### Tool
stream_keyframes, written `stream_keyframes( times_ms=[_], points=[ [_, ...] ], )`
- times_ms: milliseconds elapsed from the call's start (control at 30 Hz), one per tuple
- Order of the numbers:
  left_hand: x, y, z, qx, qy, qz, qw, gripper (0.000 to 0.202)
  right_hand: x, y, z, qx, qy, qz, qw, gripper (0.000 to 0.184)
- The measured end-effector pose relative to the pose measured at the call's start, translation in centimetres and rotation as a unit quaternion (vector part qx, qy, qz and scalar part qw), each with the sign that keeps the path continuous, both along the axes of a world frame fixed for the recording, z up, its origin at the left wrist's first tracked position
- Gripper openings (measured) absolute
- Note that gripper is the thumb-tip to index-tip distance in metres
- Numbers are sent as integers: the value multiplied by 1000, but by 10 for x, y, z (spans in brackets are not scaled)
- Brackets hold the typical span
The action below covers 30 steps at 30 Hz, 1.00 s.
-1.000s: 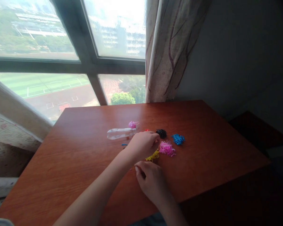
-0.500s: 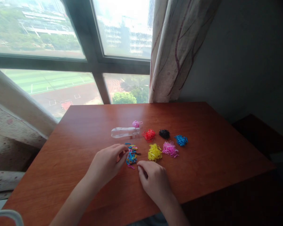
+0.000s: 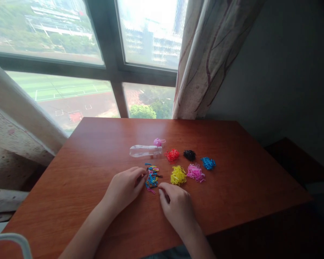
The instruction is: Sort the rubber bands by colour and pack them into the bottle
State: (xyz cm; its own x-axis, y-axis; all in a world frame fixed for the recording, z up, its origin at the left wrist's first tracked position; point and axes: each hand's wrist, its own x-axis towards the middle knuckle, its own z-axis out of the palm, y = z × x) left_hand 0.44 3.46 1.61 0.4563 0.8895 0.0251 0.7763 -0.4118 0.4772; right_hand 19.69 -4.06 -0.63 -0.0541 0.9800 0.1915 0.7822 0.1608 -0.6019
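Note:
A small mixed pile of coloured rubber bands [image 3: 152,179], mostly blue with some yellow, pink and black, lies on the table between my hands. My left hand [image 3: 126,185] is at its left edge, fingers curled and tips drawn together; a dark bit shows by the fingertips, too small to make out. On the pile's lower right, my right hand [image 3: 176,201] rests with thumb and forefinger nearly pinched, and whatever they hold is hidden. Sorted heaps lie to the right: yellow bands [image 3: 178,175], pink bands [image 3: 196,172], red bands [image 3: 172,155], black bands [image 3: 189,155] and blue bands [image 3: 208,163].
Behind the mixed pile a clear plastic bottle [image 3: 143,151] lies on its side, with a pink cap [image 3: 158,142] beside its neck. The brown wooden table [image 3: 245,172] meets a window and curtain [image 3: 198,61]. A white curved bar [image 3: 13,236] stands at lower left.
The view has shifted slightly, so everything sits a little differently in the picture. Both hands stay by the mixed pile; the left fingertips have barely moved.

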Motion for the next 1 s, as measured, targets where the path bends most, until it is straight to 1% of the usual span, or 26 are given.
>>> stream_keyframes(
  times_ms=[100, 233, 467, 567, 767, 867, 1000],
  points=[
    [1, -1, 1, 0, 7, -9, 1000, 20, -4, 3, 2, -13, -18, -17, 1000, 16],
    [1, -2, 3, 5, 13, -7, 1000, 22, -8, 6, 4, -27, -25, -25, 999, 13],
    [1, -2, 6, 9, 13, -9, 1000, 21, -9, 7, 5, -26, -32, -16, 999, 12],
    [2, -2, 7, 12, 10, -9, 1000, 20, -12, 8, 7, -23, -41, -21, 999, 14],
    [1, -2, 8, 7, 11, -6, 1000, 21, -26, 15, 16, -62, -110, -65, 990, 10],
    [0, -3, 9, 4, 12, -3, 1000, 22, -31, 18, 21, -76, -142, -73, 984, 9],
    [0, -4, 10, 4, 8, -2, 1000, 21, -33, 20, 23, -92, -156, -74, 981, 10]
  ],
)
